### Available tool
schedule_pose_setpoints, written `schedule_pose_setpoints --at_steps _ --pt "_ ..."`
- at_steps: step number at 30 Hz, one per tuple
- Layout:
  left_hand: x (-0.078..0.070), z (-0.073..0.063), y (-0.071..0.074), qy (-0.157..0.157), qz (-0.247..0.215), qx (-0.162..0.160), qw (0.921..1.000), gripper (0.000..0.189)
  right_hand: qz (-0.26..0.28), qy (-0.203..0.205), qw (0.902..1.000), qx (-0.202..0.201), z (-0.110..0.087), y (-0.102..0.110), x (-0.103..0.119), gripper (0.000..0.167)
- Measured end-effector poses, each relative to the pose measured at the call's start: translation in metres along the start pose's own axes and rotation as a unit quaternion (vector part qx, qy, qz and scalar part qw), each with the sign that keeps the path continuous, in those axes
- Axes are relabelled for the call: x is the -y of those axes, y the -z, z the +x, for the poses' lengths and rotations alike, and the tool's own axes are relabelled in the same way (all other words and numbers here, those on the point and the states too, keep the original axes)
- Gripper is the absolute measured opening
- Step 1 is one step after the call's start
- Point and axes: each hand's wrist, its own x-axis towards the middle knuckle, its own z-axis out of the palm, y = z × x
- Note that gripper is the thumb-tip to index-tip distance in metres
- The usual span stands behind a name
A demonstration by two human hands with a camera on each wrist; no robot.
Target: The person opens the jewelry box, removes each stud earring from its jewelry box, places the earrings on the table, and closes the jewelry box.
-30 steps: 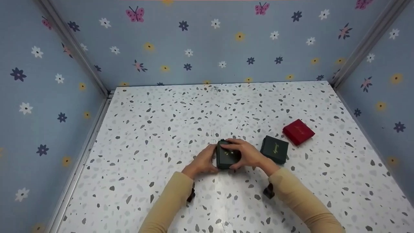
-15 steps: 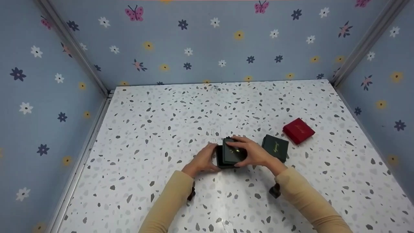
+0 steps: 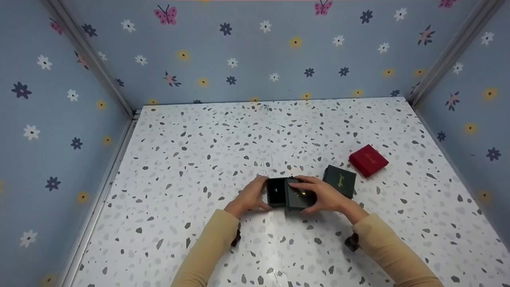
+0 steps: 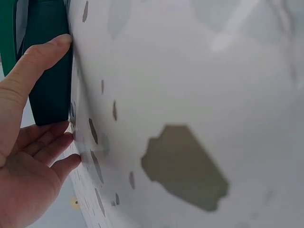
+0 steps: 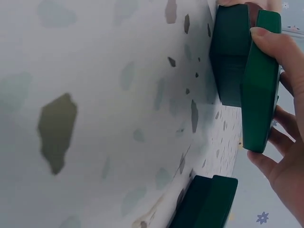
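My left hand [image 3: 251, 196] grips the dark green base [image 3: 273, 201] of a small jewelry box standing on the table. Inside the base, a tiny bright item [image 3: 276, 190] sits on a black insert; its kind is too small to tell. My right hand [image 3: 326, 194] holds the box's green lid [image 3: 295, 201] by its edges, shifted right so that it only partly overlaps the base. In the right wrist view the lid [image 5: 261, 90] is raised off the base [image 5: 230, 61]. The left wrist view has my thumb against the base's side [image 4: 50, 90].
Just right of my right hand lies another dark green box [image 3: 340, 181] with gold lettering, its lid on. Behind it to the right is a red box [image 3: 368, 160]. The speckled white table [image 3: 191, 159] is bordered by blue flowered walls [image 3: 255, 52].
My right hand has lifted the lid off the base and moved it right, exposing the black interior. My left hand has stayed on the base.
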Motion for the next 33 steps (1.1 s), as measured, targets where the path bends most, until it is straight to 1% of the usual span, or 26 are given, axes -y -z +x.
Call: schedule_pose_setpoints --at_steps 5,9,17,26,29,33 --pt "-0.002 0.0 0.001 0.016 0.0 0.005 0.9999 0.09 0.0 0.007 1.0 0.003 -0.012 -0.001 -0.001 0.082" --pt "-0.002 0.0 0.001 0.024 -0.003 0.007 0.9997 0.088 -0.002 0.009 0.9999 0.004 -0.022 -0.003 -0.001 0.082" --pt "-0.001 0.001 0.0 0.019 -0.015 0.003 0.9997 0.086 -0.027 0.014 0.9995 0.004 -0.039 -0.005 0.001 0.083" --pt "0.0 0.001 0.0 0.024 -0.014 0.004 0.9996 0.088 -0.021 0.008 0.9997 0.008 -0.05 -0.005 0.002 0.083" --pt "0.0 0.001 -0.001 0.021 -0.016 0.003 0.9996 0.087 -0.022 0.01 0.9997 0.006 -0.054 -0.006 0.002 0.083" --pt "0.0 0.001 -0.001 0.018 -0.019 0.001 0.9997 0.086 -0.028 0.009 0.9995 0.014 -0.059 -0.007 0.001 0.082"
